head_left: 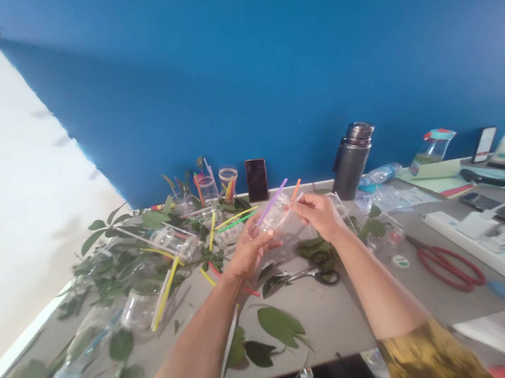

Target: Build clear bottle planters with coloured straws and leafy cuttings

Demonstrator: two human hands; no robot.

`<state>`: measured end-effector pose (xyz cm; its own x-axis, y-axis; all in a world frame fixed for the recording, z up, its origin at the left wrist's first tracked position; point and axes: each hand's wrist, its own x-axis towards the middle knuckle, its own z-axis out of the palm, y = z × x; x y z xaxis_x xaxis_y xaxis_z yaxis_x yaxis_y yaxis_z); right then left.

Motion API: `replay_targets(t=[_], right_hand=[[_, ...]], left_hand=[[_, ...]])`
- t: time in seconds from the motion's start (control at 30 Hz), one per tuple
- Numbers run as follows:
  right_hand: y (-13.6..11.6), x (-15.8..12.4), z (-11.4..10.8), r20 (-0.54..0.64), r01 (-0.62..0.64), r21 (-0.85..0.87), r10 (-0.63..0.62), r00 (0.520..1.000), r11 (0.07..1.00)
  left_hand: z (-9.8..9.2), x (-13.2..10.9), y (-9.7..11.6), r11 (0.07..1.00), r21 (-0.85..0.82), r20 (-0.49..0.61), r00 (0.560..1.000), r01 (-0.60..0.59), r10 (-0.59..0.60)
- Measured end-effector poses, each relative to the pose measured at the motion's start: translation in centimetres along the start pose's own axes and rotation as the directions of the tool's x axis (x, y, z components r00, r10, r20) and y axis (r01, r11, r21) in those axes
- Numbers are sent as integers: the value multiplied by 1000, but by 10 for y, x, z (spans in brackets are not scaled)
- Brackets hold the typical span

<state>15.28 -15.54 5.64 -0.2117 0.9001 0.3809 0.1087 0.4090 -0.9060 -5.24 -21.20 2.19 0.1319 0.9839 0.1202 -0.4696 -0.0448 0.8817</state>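
Our left grip (252,248), partly closed, holds a clear plastic container (276,212) at frame center; our right grip (318,213), nearly closed, adjoins its right edge; what it pinches, we cannot tell.

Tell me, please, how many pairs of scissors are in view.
2: the black scissors among leaves near the middle of the table, and the red scissors to the right, beside the power strip. Others could hide under leaves.

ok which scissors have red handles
The rightmost scissors, beside the white power strip; the other scissors, lying between the person's forearms, have black handles.
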Motion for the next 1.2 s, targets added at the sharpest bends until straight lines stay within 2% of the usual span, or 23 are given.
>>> replay_targets(t=[0.07,0.17,0.23,0.37,0.47,0.63,0.77,0.87,0.97,1.07,1.13,1.2], right_hand=[[-2,-2,3,2,-5,-50,5,1000,999],[-3,-3,7,22,8,-32,-7,1000,999],[-3,-2,8,26,15,1,-15,1000,1000],[-1,0,4,-67,16,23,-14,998,1000],[1,1,2,-99,1,39,3,995,999],[2,1,5,-111,-22,28,25,994,999],[3,2,7,-104,-35,4,35,994,999],[-1,0,10,-112,1,26,2,994,1000],[-10,-4,16,-192,87,73,-72,979,993],[-15,-7,17,-318,174,27,-157,935,984],[-13,-6,15,-394,185,-17,-176,902,983],[-8,-3,12,-426,133,-32,-134,895,991]], left_hand=[[0,3,-2,999,36,-61,998,-21,23],[-1,6,-3,995,88,-119,992,-42,52],[-2,5,-3,996,81,-100,994,-42,50],[1,1,-1,1000,4,-36,999,7,-7],[4,-1,-2,997,69,-61,998,23,-18],[7,0,0,990,135,-148,987,-46,66],[6,2,0,988,143,-140,988,-52,73],[4,3,-1,992,120,-116,992,-41,55],[3,3,-2,997,68,-103,994,-23,30],[0,3,1,1000,1,-129,992,-16,16],[-2,4,6,997,-75,-143,990,-4,-6],[-5,4,11,985,-171,-127,991,21,-44]])
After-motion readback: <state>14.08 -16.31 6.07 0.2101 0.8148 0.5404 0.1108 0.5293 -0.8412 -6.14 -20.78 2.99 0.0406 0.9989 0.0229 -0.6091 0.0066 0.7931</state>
